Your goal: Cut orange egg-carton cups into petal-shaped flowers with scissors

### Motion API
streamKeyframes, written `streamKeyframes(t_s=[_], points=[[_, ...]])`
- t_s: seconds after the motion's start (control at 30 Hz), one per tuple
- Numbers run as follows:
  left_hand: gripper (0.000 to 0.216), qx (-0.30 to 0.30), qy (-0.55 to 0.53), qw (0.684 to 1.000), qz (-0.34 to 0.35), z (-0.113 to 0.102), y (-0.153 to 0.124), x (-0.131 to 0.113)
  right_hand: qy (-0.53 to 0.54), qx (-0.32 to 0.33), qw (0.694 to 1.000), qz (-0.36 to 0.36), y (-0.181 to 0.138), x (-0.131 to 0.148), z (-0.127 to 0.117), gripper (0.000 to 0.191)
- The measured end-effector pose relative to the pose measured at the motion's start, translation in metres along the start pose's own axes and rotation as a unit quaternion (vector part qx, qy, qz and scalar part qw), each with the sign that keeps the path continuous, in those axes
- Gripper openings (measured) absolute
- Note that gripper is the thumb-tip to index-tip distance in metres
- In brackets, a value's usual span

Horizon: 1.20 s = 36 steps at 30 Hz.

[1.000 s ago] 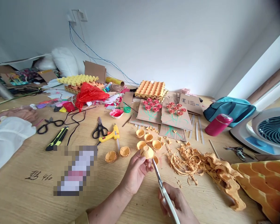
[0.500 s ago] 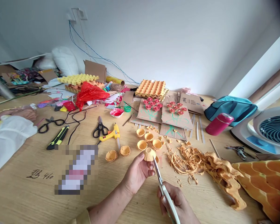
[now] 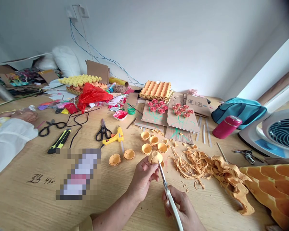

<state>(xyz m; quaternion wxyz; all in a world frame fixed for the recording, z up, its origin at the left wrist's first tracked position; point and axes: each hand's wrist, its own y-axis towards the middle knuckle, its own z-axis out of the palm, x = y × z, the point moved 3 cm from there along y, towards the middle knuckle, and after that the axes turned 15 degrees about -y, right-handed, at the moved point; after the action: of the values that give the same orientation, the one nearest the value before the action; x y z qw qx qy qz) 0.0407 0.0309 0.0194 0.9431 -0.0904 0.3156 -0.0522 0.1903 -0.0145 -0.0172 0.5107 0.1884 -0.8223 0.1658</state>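
Observation:
My left hand (image 3: 143, 178) pinches a small orange egg-carton cup (image 3: 155, 157) between thumb and fingers, just above the wooden table (image 3: 26, 205). My right hand (image 3: 183, 208) is closed round the white handles of a pair of scissors (image 3: 167, 191), whose blades point up and meet the cup's lower edge. Several finished cut cups (image 3: 154, 144) lie right behind the held one, and two flower-shaped cups (image 3: 121, 157) rest to their left. A heap of orange carton trimmings (image 3: 207, 166) spreads to the right of my hands.
A yellow glue gun (image 3: 114, 137), black scissors (image 3: 102, 131) and a utility knife (image 3: 59, 141) lie left of centre. Cardboard sheets with red paper roses (image 3: 170, 112) sit behind, beside an egg tray (image 3: 156, 90). A red bottle (image 3: 226, 127), blue bag (image 3: 239, 109) and fan (image 3: 278, 134) stand right. Another person's sleeve (image 3: 7, 144) rests at left.
The scissor blades have drawn in against the cup's lower edge, and my left hand has turned the cup slightly. My right hand has shifted a little toward the left hand.

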Motion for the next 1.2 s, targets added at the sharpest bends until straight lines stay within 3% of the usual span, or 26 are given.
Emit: streamKeyframes(t_s=[0.8,1.2], points=[[0.026,0.028,0.03,0.999,-0.012,0.003,-0.0041,-0.0006,0.007,0.014,1.0,0.001,-0.0021,0.0025,-0.0022,0.056],[0.024,0.031,0.035,0.999,-0.017,0.0033,-0.0029,-0.001,0.017,0.0,1.0,-0.022,-0.0029,-0.0035,-0.0003,0.048]])
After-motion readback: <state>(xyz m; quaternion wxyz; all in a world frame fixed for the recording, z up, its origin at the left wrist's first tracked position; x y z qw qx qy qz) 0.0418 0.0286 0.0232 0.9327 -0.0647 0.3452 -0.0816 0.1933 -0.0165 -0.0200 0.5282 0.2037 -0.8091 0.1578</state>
